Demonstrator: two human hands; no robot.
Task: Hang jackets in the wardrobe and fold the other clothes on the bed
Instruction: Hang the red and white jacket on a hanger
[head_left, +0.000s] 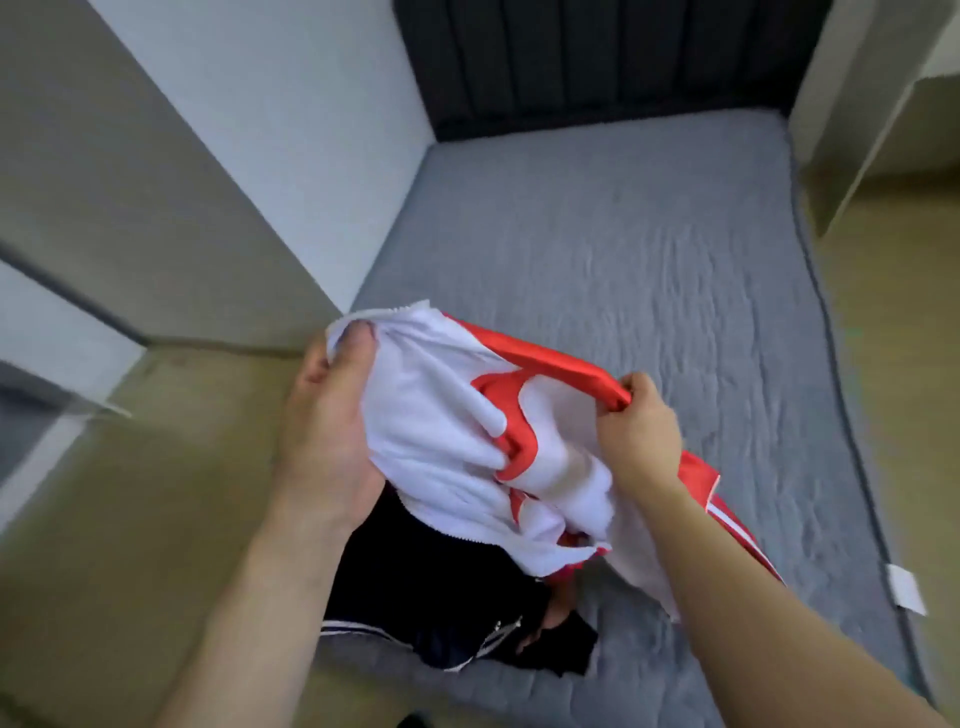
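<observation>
Jacket (457, 415), red outside with white lining, is held in the air above the near left corner of the bed (649, 249), turned partly inside out so the lining faces me. My left hand (324, 415) grips the white lining at its upper left edge, thumb on top and fingers curled beneath the cloth. My right hand (636, 421) pinches a red edge of the jacket on the right side, fingers closed tight around the fabric. A red section with white stripes hangs down below my right forearm, toward the bed's near right side. Under the jacket, a dark garment (441, 587) with white stripes lies at the near left corner of the bed, partly over the edge. The bed carries a grey quilted cover; a black headboard (597, 57) stands at its far edge. A white tag (906, 587) sits at the right edge of the mattress.
</observation>
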